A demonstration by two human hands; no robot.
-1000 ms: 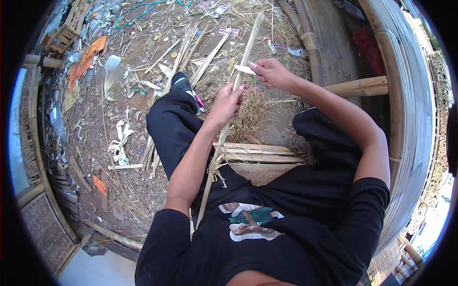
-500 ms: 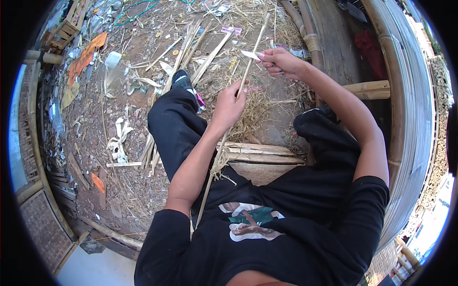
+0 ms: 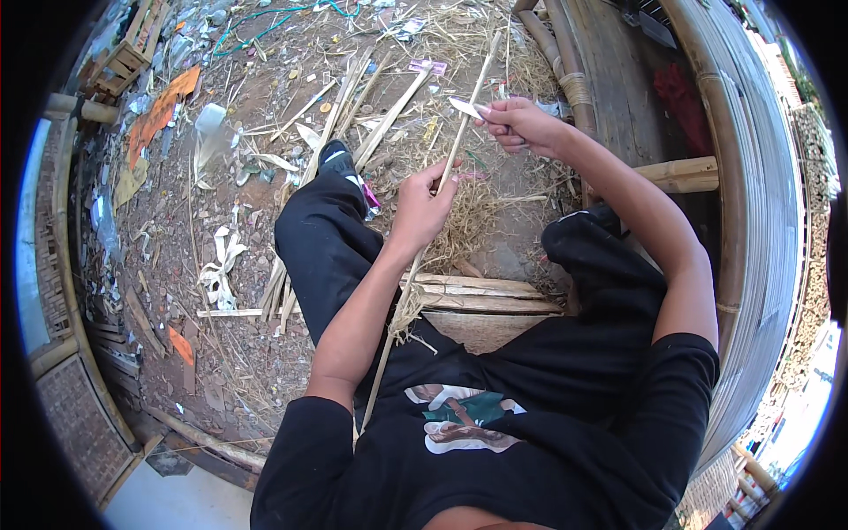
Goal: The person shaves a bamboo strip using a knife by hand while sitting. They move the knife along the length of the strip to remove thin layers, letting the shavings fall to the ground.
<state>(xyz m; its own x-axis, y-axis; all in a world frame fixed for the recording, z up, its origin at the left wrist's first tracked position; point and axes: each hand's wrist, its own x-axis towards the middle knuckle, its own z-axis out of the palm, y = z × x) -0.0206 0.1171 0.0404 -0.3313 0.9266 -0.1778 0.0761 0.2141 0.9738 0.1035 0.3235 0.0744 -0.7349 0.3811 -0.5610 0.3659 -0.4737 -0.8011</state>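
Observation:
My left hand (image 3: 426,205) is closed round the middle of a long, thin bamboo strip (image 3: 465,117). The strip slants from beside my left hip up to the far middle of the view. My right hand (image 3: 521,124) grips a small knife, its handle mostly hidden by the fingers. The pale, pointed blade of the knife (image 3: 464,108) lies across the strip, beyond my left hand. A tuft of fine shavings (image 3: 406,311) clings to the strip over my lap.
Shavings (image 3: 464,216) pile up between my feet. Several split bamboo pieces (image 3: 393,115) lie past my left shoe (image 3: 338,159). Stacked slats (image 3: 477,291) sit before my lap. A bamboo-framed bench (image 3: 609,79) stands on the right. Litter and an orange scrap (image 3: 163,110) cover the left ground.
The knife and my right hand have shifted slightly down along the strip, toward me. My left hand keeps its hold at nearly the same place.

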